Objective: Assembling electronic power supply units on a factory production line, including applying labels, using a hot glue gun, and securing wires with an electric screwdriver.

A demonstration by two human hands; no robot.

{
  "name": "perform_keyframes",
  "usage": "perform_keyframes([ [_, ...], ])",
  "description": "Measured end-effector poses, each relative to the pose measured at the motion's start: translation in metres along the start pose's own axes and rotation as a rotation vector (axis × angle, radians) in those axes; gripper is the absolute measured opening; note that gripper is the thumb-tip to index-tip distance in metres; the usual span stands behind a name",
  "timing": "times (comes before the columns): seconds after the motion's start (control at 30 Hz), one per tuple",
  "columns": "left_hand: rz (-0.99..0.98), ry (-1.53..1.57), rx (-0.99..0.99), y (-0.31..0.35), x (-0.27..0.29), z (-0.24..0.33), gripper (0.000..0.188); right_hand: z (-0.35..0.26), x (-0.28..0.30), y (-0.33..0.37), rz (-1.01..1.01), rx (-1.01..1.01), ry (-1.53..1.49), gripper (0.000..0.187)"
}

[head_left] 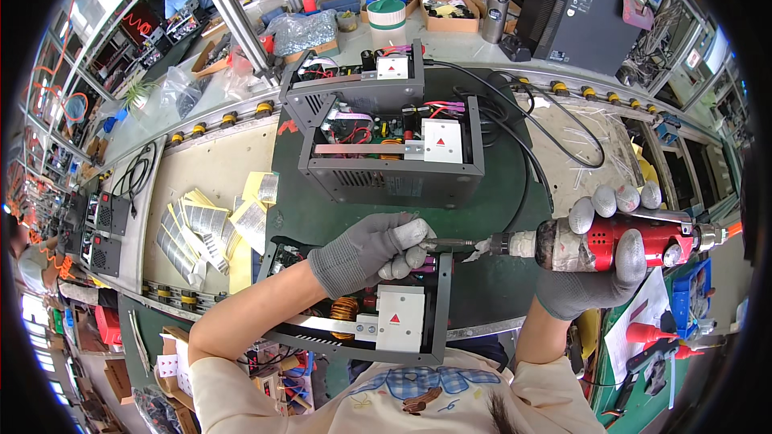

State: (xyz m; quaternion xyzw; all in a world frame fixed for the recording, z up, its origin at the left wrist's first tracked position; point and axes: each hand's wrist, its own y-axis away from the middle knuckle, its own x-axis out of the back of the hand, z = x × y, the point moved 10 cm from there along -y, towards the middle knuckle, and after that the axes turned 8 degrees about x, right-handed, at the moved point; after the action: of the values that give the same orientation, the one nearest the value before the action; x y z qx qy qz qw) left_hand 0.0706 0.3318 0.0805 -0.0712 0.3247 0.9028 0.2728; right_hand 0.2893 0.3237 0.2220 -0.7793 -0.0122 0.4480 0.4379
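In my right hand [615,249], gloved in grey, lies a red pneumatic screwdriver [599,243] held level, its bit pointing left. My left hand [374,251], also gloved, has its fingers pinched together at the tip of the bit [450,243]; whether a screw is between them I cannot make out. Below that hand stands an open grey metal case [281,320] with a copper coil [344,315] and a white plate [400,317] bearing a red triangle. Farther off, a second open case [386,185] shows wires and a circuit board.
A third open case [354,96] stands behind the second. Black cables [527,153] loop to their right. Printed label sheets [217,233] lie at the left. Rollers [229,119] edge the line. A blue bin [691,297] and a red-capped bottle [643,333] are at the right.
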Motion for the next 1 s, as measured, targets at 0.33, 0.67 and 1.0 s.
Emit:
perform_keyframes([
  [0.33, 0.014, 0.131, -0.096, -0.003, 0.004, 0.009, 0.032, 0.004, -0.011, 0.003, -0.074, 0.031, 0.075, 0.049],
  [0.67, 0.724, -1.139, -0.113, 0.058, 0.092, 0.045, 0.044, -0.009, 0.007, -0.008, 0.01, 0.05, 0.185, 0.044],
  [1.0, 0.474, -0.987, 0.244, -0.019, 0.083, -0.008, 0.042, -0.008, 0.035, 0.001, 0.053, 0.018, 0.236, 0.044],
])
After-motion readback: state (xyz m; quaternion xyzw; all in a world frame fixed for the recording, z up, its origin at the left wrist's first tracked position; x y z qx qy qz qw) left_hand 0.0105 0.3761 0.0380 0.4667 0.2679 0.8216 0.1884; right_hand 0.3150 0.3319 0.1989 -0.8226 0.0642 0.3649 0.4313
